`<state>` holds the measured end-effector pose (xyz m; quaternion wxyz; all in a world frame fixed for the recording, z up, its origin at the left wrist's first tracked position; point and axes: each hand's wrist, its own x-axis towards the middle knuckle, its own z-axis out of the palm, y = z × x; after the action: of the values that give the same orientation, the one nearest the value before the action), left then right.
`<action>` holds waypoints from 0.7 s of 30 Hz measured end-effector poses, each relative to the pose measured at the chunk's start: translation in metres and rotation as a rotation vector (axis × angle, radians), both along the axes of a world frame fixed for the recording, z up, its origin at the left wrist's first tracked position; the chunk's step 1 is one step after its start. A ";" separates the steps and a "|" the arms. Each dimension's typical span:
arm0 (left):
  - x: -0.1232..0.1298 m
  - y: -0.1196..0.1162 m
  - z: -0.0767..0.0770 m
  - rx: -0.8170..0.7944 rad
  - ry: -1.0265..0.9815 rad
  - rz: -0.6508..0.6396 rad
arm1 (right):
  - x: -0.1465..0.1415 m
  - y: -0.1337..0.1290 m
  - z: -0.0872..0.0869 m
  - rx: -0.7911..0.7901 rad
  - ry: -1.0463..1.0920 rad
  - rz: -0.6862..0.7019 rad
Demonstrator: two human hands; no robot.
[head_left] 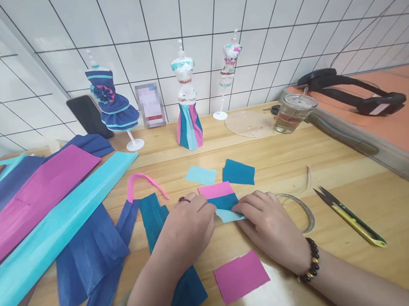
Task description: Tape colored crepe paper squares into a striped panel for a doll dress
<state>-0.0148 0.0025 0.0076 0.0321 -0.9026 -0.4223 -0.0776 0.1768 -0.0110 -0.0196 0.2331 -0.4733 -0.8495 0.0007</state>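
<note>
Both hands meet over a small stack of overlapping paper strips in pink, teal and light blue (221,201) on the table. My left hand (191,224), with a ring and a pale bangle, pinches the left end of the light blue strip (230,215). On its right end lie the closed fingers of my right hand (266,221), which has a dark beaded bracelet. Beyond them rest a light blue piece (201,174) and a teal piece (238,172). A magenta piece (242,276) lies nearer me, and teal strips (189,293) run partly under my left forearm.
Long crepe paper rolls (57,216) cover the left side. Three small dress forms (186,93) stand at the back by a phone (151,105). To the right are yellow-green snips (353,219), a curled tape (305,211) and a lidded cup (292,112).
</note>
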 end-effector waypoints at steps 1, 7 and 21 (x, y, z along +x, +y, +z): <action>-0.001 0.000 0.001 -0.029 -0.054 0.018 | 0.000 0.001 -0.001 -0.002 0.005 -0.004; -0.006 0.002 0.001 -0.432 -0.596 0.475 | 0.000 0.001 -0.002 -0.022 0.041 -0.040; 0.023 -0.002 -0.002 -1.351 -1.220 0.772 | 0.002 -0.007 -0.003 -0.008 -0.057 0.074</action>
<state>0.0078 0.0000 0.0060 -0.6897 -0.3368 -0.5874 -0.2565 0.1785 -0.0183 -0.0230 0.2069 -0.4422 -0.8727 -0.0009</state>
